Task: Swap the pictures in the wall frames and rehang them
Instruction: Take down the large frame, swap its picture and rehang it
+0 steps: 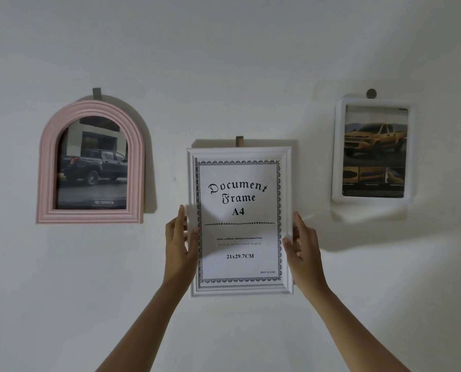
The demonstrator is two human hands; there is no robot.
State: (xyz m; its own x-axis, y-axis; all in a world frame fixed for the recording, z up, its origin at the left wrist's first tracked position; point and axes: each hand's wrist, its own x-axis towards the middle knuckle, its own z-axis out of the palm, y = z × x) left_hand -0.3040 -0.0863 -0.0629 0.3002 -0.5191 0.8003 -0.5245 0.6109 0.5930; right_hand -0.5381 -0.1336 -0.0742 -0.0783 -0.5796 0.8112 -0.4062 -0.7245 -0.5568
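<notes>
Three frames hang on a white wall. The middle one is a white rectangular frame with a "Document Frame A4" sheet inside, just below a wooden peg. My left hand grips its left edge, thumb on the front. My right hand grips its right edge the same way. At the left hangs a pink arched frame with a dark pickup truck picture. To the right hangs a white rounded frame with a yellow pickup truck picture.
A grey hook holds the pink frame and a round grey hook holds the right frame. Bare white wall lies between and below the frames.
</notes>
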